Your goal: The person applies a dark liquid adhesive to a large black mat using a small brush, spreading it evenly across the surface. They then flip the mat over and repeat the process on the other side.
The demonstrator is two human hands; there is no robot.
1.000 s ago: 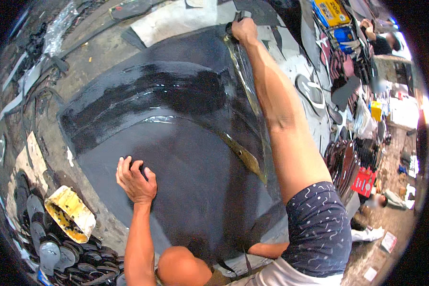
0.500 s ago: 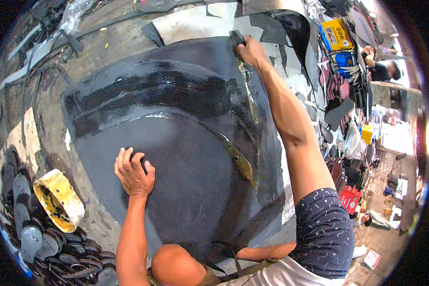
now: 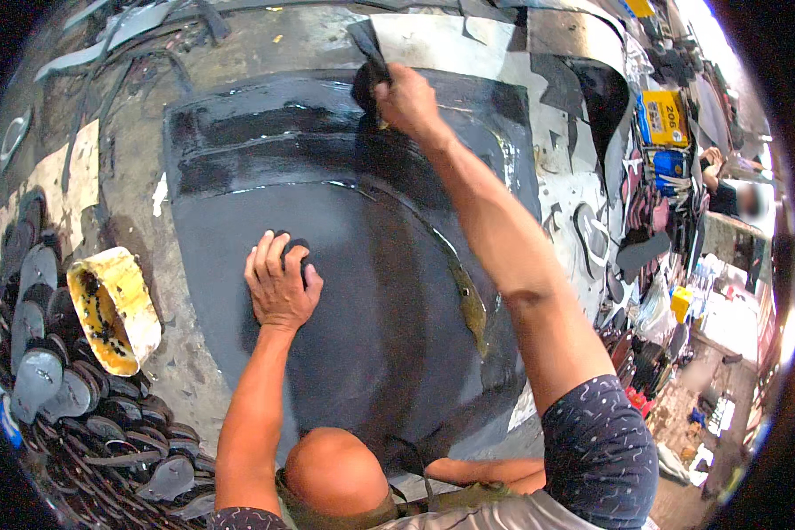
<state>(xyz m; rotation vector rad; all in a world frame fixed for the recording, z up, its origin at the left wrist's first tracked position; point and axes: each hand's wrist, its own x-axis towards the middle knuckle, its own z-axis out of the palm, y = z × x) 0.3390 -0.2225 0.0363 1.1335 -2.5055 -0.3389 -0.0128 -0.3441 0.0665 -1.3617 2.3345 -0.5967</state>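
Observation:
A large dark grey sheet (image 3: 344, 265) lies flat before me, with a glossy wet band (image 3: 265, 146) curving across its far part. My right hand (image 3: 406, 97) is closed around a dark, flat, handle-like tool (image 3: 368, 49) over that band. The tool's working end is partly hidden by the hand and shadow. Lower down, my left hand (image 3: 283, 283) rests on the dull part of the sheet, fingers bent and apart. A dark shape beside its fingertips looks like shadow. A tapering brownish-yellow streak (image 3: 473, 309) lies on the sheet right of the middle.
A white tub (image 3: 141, 305) with yellow and black residue stands at the left. Piled dark sole-shaped pieces (image 3: 53, 389) fill the lower left. Pale sheets (image 3: 450, 40) lie beyond. Packages and a yellow box (image 3: 662, 117) crowd the right, where other people are partly visible.
My right hand has moved left along the far band with the tool. The wet band looks glossier at its right part. The view has shifted; my left hand stays on the sheet.

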